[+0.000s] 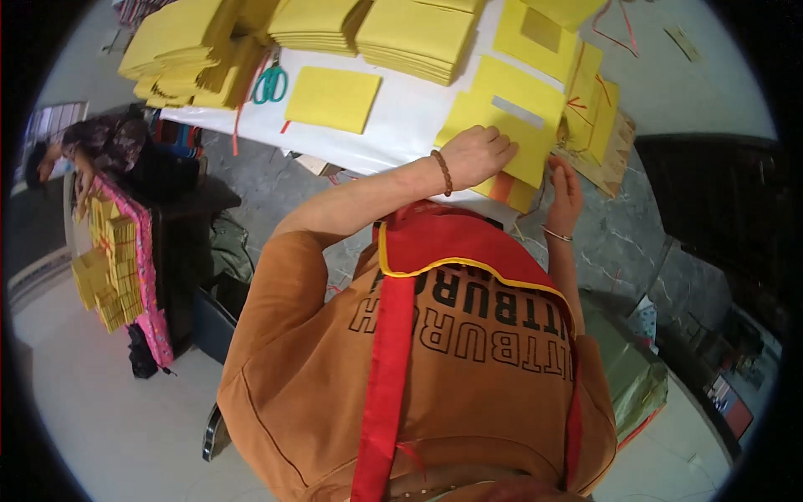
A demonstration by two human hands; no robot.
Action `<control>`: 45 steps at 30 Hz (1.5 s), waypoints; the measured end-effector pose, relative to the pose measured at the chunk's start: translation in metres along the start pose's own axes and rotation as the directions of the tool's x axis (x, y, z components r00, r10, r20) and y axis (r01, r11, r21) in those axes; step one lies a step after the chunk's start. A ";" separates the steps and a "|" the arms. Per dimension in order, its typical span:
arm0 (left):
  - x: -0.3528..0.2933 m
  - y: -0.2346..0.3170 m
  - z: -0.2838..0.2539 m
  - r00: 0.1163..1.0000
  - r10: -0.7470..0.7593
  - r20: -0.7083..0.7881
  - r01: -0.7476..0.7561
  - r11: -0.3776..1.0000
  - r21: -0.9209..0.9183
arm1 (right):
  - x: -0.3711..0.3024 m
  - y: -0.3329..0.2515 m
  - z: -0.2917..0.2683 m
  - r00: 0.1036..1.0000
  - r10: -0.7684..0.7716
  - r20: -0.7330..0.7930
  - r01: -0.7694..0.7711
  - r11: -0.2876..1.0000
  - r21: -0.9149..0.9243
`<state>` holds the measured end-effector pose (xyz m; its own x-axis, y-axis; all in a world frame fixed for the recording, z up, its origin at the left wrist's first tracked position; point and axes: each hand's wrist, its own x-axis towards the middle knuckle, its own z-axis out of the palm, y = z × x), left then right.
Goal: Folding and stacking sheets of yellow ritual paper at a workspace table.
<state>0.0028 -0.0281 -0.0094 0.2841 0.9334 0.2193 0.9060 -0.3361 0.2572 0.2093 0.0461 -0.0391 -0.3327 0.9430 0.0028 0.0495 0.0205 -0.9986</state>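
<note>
At the table's front edge lies a yellow paper envelope [520, 142] with a pale grey strip across it. My left hand [479, 159], a beaded bracelet on its wrist, rests on the envelope with its fingers curled in; whatever they grip is hidden. An orange strip [502, 187] shows just below that hand. My right hand [566, 197], wearing a thin bangle, is raised at the envelope's right edge with fingers and thumb drawn together. What they pinch is too small to make out. More yellow pieces with red cords [592, 109] lie just beyond it.
Yellow stacks [416, 38] fill the white table's far side, near teal-handled scissors [270, 84] and a single yellow envelope [333, 99]. At the left, another person [113, 151] leans over a pink-covered table [150, 276] piled with yellow bundles. A green bag [623, 368] stands at my right.
</note>
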 end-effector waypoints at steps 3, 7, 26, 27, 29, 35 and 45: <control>-0.039 -0.024 -0.026 0.979 0.034 -0.202 -0.047 0.997 -0.058 | -0.003 -0.002 -0.007 0.997 0.070 -0.037 -0.071 0.997 -0.041; -0.112 -0.068 -0.078 0.974 -0.116 -0.194 0.094 0.989 -0.117 | -0.003 0.009 -0.016 0.982 0.177 -0.066 -0.178 0.984 -0.010; -0.194 -0.163 -0.023 0.925 -0.377 0.054 0.355 0.905 0.233 | -0.007 0.026 -0.011 1.000 0.008 -0.030 -0.013 0.981 -0.192; -0.191 -0.167 -0.024 0.929 -0.365 0.058 0.344 0.911 0.228 | -0.008 0.021 -0.012 0.996 -0.084 -0.007 0.077 0.937 -0.340; -0.190 -0.170 -0.026 0.921 -0.366 0.136 0.331 0.917 0.225 | -0.003 0.013 -0.008 0.953 -0.281 0.118 0.302 0.817 -0.491; -0.123 -0.112 -0.063 0.931 -0.336 0.143 0.328 0.942 0.076 | 0.001 0.011 0.001 0.860 -0.388 0.332 0.509 0.595 -0.622; -0.028 -0.008 -0.001 0.982 0.184 -0.030 -0.186 0.971 -0.149 | 0.002 0.021 -0.004 0.906 -0.272 0.324 0.407 0.768 -0.494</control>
<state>-0.0128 -0.0515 -0.0164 0.4363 0.8514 0.2912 0.7803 -0.5191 0.3489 0.2138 0.0501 -0.0595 -0.6199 0.7415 0.2567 0.3682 0.5638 -0.7393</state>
